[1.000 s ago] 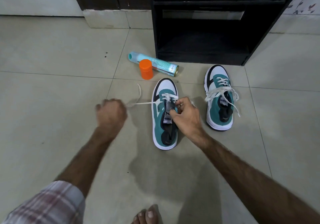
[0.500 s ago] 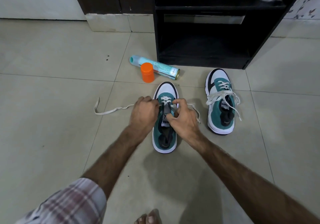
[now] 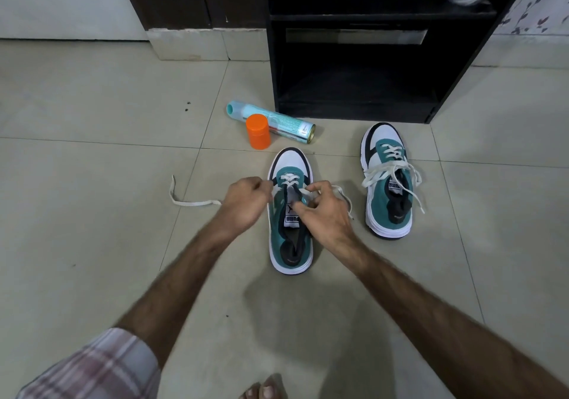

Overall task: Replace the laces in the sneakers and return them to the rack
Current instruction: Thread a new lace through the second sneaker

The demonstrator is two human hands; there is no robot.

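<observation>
While left hand (image 3: 246,201) grips flat lace (image 3: 197,203) | right hand (image 3: 323,210) pinches it (teal sneaker (image 3: 291,244)).

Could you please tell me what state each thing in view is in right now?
Near sneaker: partly laced, on floor.
Lace: loose end trailing left.
Left hand: grips lace.
Right hand: pinches lace.
Far sneaker: laced, untied.
Spray can: lying, uncapped.
Orange cap: standing beside can.

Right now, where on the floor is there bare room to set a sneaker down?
Bare tile lies left of the loose lace, and right of the right sneaker. The strip between the two sneakers is narrow. It is crowded ahead of the left sneaker, by the orange cap and can.
</observation>
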